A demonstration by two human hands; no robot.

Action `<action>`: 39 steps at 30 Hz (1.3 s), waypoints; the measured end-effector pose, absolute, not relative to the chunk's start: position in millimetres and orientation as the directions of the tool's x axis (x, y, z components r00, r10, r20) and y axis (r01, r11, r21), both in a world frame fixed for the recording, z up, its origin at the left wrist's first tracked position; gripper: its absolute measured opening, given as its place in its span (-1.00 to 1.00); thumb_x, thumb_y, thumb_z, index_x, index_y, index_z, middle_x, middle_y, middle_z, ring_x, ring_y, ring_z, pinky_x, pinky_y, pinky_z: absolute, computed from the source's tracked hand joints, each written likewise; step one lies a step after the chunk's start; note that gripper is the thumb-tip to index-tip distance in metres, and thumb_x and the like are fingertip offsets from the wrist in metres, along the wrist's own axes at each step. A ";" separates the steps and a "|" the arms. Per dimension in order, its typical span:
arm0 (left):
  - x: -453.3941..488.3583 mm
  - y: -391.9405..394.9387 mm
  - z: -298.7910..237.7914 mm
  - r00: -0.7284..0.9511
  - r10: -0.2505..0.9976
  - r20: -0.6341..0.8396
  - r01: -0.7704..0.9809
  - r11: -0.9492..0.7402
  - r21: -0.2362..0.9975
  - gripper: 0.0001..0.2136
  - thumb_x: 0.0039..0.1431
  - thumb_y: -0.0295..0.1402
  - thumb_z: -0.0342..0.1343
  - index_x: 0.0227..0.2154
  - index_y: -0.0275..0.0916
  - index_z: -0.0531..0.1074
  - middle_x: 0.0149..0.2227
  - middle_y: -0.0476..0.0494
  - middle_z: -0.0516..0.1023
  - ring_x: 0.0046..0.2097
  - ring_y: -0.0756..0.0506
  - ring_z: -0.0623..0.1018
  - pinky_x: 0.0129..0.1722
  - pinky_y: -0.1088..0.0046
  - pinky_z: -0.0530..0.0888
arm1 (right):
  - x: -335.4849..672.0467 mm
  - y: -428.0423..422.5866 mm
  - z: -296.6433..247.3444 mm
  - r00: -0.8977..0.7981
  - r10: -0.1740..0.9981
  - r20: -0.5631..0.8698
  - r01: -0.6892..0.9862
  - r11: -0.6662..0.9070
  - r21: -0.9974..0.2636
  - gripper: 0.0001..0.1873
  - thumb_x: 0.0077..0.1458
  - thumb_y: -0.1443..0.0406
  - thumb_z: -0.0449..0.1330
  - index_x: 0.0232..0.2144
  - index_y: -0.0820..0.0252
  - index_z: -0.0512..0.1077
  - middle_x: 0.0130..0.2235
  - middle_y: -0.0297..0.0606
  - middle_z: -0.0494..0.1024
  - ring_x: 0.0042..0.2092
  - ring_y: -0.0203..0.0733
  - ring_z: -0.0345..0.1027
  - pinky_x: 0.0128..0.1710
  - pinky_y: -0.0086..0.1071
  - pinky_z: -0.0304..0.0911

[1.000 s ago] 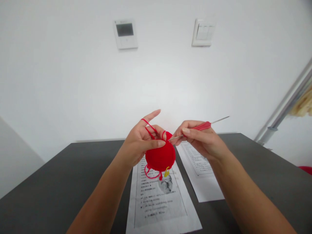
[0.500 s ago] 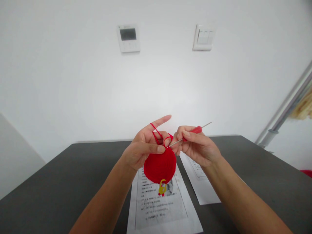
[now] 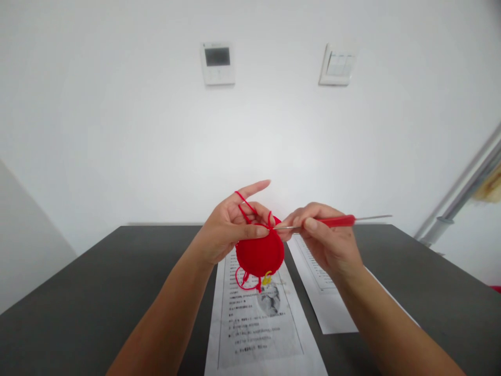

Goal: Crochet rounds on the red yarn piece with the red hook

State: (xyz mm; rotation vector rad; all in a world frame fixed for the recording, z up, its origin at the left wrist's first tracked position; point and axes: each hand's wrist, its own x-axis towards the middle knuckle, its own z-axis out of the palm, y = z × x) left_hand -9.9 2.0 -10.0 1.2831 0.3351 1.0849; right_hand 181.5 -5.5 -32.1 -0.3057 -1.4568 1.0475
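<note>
A round red crochet piece (image 3: 260, 253) hangs from my left hand (image 3: 230, 224), pinched at its top edge between thumb and fingers. Red yarn (image 3: 246, 201) runs over the raised left index finger. My right hand (image 3: 329, 235) grips a crochet hook (image 3: 337, 221) by its red handle, with metal shafts at both ends. The hook's tip meets the top edge of the piece beside my left thumb; the exact stitch is too small to make out. A yellow stitch marker (image 3: 266, 278) dangles from the lower edge, near a loose loop of red yarn.
Two printed sheets lie on the dark table: one paper (image 3: 266, 344) below the crochet piece, another sheet (image 3: 332, 308) partly under my right forearm. Behind the table (image 3: 129, 292) rises a white wall with a thermostat (image 3: 218, 63) and a light switch (image 3: 338, 65). A grey pole (image 3: 462, 193) stands at right.
The hook has swung from slanting to nearly level, and my right hand has shifted right. The crochet piece has tilted and risen a little, showing a yarn loop below. The view has shifted slightly.
</note>
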 end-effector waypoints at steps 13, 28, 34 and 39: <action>-9.0 -3.2 -5.6 0.367 0.878 0.307 -0.410 -0.143 0.901 -0.24 -0.16 -0.61 0.38 0.18 -0.24 0.29 -0.33 -0.02 0.59 -0.34 0.03 0.55 -0.31 0.54 0.47 | 188.5 -6.3 -27.6 -0.404 0.034 0.914 0.257 0.963 0.078 -0.83 0.18 0.36 0.22 -0.18 0.03 0.51 -0.09 -0.15 0.66 -0.07 -0.09 0.55 -0.16 -0.16 0.51; -5.0 -4.1 -12.9 0.421 0.839 0.346 -0.097 -0.337 0.936 -0.31 0.09 -0.31 0.29 0.27 -0.23 0.19 -0.11 -0.23 0.62 -0.09 -0.15 0.59 -0.08 0.32 0.50 | 188.4 -6.4 -28.6 -0.308 0.149 0.940 0.186 0.978 -0.094 -0.75 0.16 0.45 0.20 -0.16 0.04 0.53 -0.16 -0.21 0.67 -0.10 -0.11 0.53 -0.13 -0.17 0.46; -2.5 -5.1 -14.6 0.354 0.817 0.454 -0.208 -0.405 0.890 -0.23 0.10 -0.39 0.29 0.32 -0.17 0.06 0.09 -0.29 0.53 0.00 -0.14 0.58 -0.08 0.41 0.53 | 186.8 -9.0 -31.1 -0.265 0.246 0.932 0.167 0.964 -0.207 -0.76 0.16 0.46 0.21 -0.18 0.06 0.53 -0.11 -0.21 0.66 -0.09 -0.15 0.53 -0.10 -0.23 0.44; 4.0 -7.1 -12.5 0.215 0.836 0.505 -0.248 -0.454 0.856 -0.13 0.04 -0.49 0.31 0.35 -0.26 -0.04 -0.12 -0.21 0.62 -0.15 -0.06 0.61 -0.20 0.53 0.54 | 185.9 -9.8 -33.0 -0.241 0.261 0.935 0.207 0.955 -0.214 -0.81 0.17 0.45 0.21 -0.21 0.10 0.54 -0.12 -0.21 0.66 -0.10 -0.18 0.55 -0.12 -0.28 0.46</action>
